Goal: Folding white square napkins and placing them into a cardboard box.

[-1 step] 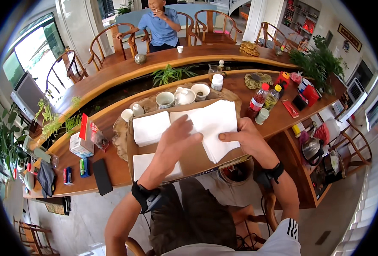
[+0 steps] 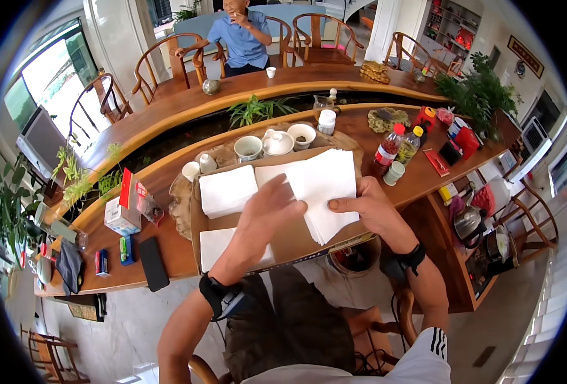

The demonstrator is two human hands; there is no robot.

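Note:
A stack of thin white paper sheets (image 2: 325, 189) is held upright at a slant over a shallow cardboard box (image 2: 290, 251). My right hand (image 2: 374, 206) grips its right edge, thumb in front and the other fingers behind. At the stack's left edge my left hand (image 2: 267, 211) is open, slightly blurred, with fingers stretched out and the thumb touching or very close to the paper. Inside the box lie another white paper stack (image 2: 227, 191) at the far left and a near-left stack (image 2: 223, 248), partly hidden by my left forearm. More white paper shows behind my left fingers.
Behind the box stand a lidded white bowl (image 2: 277, 144), several cups and a white jar (image 2: 326, 121). Right of it are two drink bottles (image 2: 389, 148) and a small cup (image 2: 394, 173). A black phone (image 2: 153, 264) lies left. A person (image 2: 240, 38) sits across the wooden table.

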